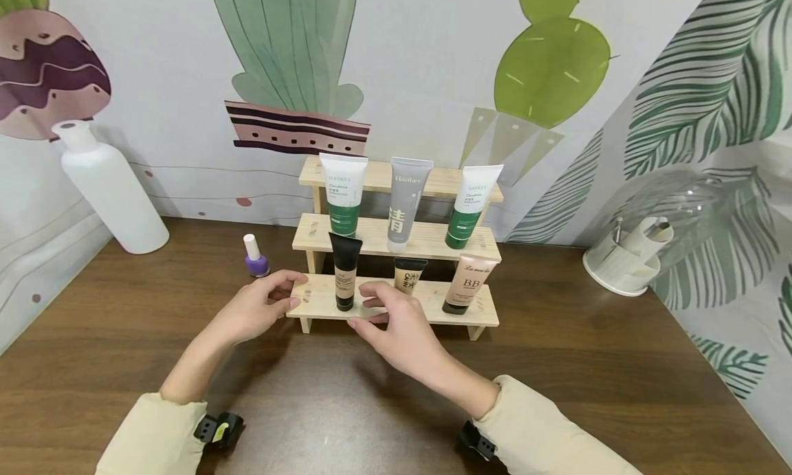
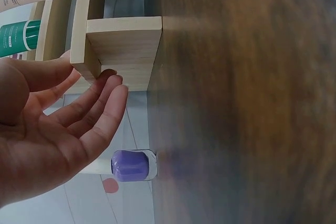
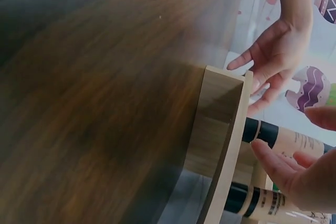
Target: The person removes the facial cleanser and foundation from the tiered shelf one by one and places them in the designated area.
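A three-tier wooden display stand [image 1: 317, 297] stands on the table. My left hand [image 1: 256, 311] grips the left end of its lowest step, thumb and fingertips at the board's edge in the left wrist view. The right hand [image 1: 408, 332] hovers at the front of that step with thumb and fingers parted, holding nothing. Just left of it stands an upright black-topped beige tube [image 1: 345, 275]. Behind its fingers is a small beige tube [image 1: 408, 274], its lower part hidden. A pink BB cream tube [image 1: 470, 286] stands at the step's right end.
Two white-and-green tubes [image 1: 344, 193] and a grey tube [image 1: 407, 203] stand on the middle step. Purple nail polish [image 1: 256, 260] sits left of the stand. A white pump-less bottle [image 1: 114, 193] is at far left, a clear-domed white holder [image 1: 625, 262] at right.
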The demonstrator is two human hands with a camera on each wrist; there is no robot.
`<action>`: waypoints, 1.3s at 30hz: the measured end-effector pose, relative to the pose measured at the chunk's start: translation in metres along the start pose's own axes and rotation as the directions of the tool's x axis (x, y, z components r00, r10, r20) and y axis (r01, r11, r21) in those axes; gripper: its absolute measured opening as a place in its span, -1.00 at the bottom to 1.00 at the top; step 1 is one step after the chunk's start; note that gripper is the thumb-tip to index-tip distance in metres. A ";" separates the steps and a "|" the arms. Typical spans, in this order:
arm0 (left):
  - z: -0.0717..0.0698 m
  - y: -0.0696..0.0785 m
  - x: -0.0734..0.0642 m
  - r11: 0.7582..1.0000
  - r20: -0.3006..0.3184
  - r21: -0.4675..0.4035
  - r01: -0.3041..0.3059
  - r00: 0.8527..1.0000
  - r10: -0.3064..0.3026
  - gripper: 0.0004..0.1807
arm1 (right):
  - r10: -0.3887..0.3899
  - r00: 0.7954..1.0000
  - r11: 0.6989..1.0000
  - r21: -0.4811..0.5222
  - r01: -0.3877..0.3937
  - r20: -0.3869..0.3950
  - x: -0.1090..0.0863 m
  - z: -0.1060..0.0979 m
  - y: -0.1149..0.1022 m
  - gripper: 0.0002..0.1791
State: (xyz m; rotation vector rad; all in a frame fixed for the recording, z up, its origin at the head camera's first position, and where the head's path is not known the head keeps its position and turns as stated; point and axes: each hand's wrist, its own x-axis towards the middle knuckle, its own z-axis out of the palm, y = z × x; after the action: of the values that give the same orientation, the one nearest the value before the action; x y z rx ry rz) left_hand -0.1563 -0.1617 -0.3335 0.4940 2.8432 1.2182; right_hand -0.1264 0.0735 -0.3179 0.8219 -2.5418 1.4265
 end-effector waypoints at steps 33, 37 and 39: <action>-0.001 0.000 0.000 1.000 0.032 -0.012 0.011 0.999 -0.011 -0.67 | 0.053 0.992 0.998 -0.037 -0.058 -0.115 0.023 0.023 0.002 -0.71; -0.001 0.000 0.000 1.000 0.029 -0.009 0.016 0.999 -0.015 -0.67 | 0.038 0.992 0.998 -0.052 -0.045 -0.122 0.023 0.024 0.002 -0.72; -0.001 0.001 0.000 1.000 0.028 -0.010 0.017 0.999 -0.016 -0.66 | 0.034 0.992 0.998 -0.055 -0.041 -0.121 0.022 0.024 0.002 -0.72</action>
State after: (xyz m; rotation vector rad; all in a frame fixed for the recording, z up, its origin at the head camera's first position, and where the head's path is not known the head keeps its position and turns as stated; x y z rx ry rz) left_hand -0.1563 -0.1620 -0.3324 0.4823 2.8112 1.2125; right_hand -0.1426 0.0463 -0.3248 0.6621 -2.5078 1.3624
